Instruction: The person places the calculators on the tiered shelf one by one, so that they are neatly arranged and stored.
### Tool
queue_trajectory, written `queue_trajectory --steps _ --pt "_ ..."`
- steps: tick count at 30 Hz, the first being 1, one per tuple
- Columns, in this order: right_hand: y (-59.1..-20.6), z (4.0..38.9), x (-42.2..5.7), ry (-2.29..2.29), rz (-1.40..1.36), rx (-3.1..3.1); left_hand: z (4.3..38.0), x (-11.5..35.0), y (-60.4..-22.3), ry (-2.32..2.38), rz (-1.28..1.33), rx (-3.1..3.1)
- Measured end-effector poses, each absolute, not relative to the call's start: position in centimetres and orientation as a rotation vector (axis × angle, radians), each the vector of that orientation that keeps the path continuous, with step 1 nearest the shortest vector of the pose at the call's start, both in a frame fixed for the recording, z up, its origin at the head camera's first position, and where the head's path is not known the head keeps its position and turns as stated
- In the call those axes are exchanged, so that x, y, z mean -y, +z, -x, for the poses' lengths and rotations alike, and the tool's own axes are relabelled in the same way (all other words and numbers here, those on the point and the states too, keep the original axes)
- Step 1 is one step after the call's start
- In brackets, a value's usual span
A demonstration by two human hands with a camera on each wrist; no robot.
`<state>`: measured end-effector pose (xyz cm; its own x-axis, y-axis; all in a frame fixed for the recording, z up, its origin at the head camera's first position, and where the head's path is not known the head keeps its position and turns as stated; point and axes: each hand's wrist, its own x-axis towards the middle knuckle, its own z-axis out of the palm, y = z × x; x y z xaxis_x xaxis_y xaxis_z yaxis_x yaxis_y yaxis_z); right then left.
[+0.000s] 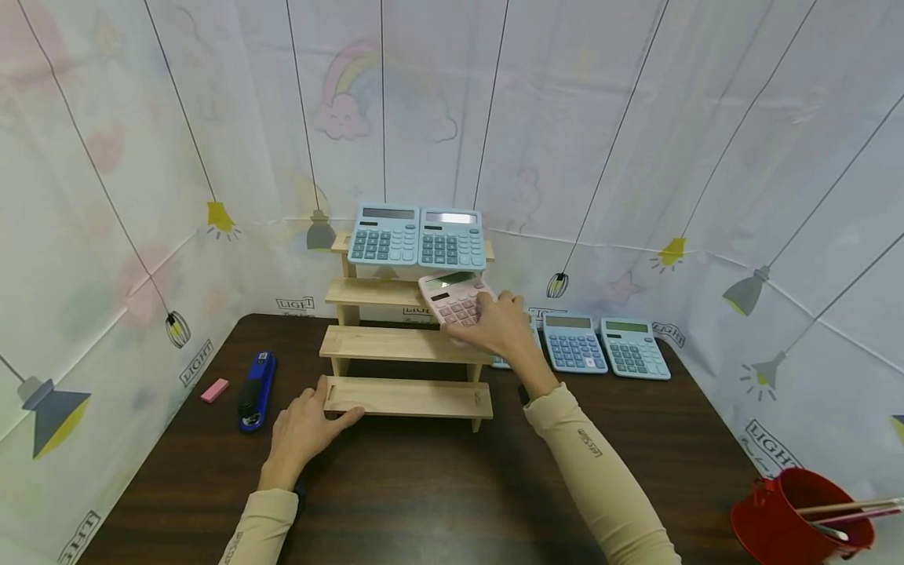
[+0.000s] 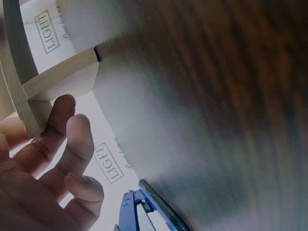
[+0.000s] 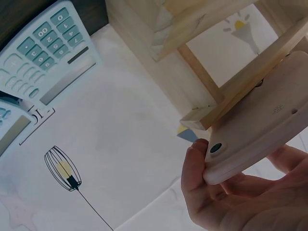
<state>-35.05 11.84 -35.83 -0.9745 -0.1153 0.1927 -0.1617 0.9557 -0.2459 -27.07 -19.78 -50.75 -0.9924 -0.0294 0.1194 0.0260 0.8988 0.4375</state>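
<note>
A tiered wooden shelf rack (image 1: 410, 396) stands on the dark table. My left hand (image 1: 304, 431) rests against the left end of its lowest shelf, thumb along the front edge and the other fingers loosely spread in the left wrist view. My right hand (image 1: 497, 326) grips a pink calculator (image 1: 455, 298), tilted in front of the second shelf from the top, thumb over its keys. The right wrist view shows the calculator's back (image 3: 269, 106) close to a shelf edge, fingers beneath. Two light blue calculators (image 1: 384, 234) lean side by side on the top shelf.
Right of the rack several blue calculators (image 1: 574, 343) lie along the back of the table. A blue stapler (image 1: 257, 390) and a pink eraser (image 1: 215, 390) lie left. A red bucket (image 1: 777, 518) with pencils is front right. Patterned cloth walls surround the table.
</note>
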Motion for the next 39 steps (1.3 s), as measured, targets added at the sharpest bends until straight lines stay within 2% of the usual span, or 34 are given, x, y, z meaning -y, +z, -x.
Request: queue_trajectory --steps 23,39 --pt "-36.7 36.3 -10.0 0.415 -0.141 2.898 27.3 19.9 -50.8 -0.664 -0.003 2.954" --pt "-36.9 36.0 -10.8 0.523 -0.348 2.975 27.2 19.8 -50.7 -0.664 -0.005 2.953"
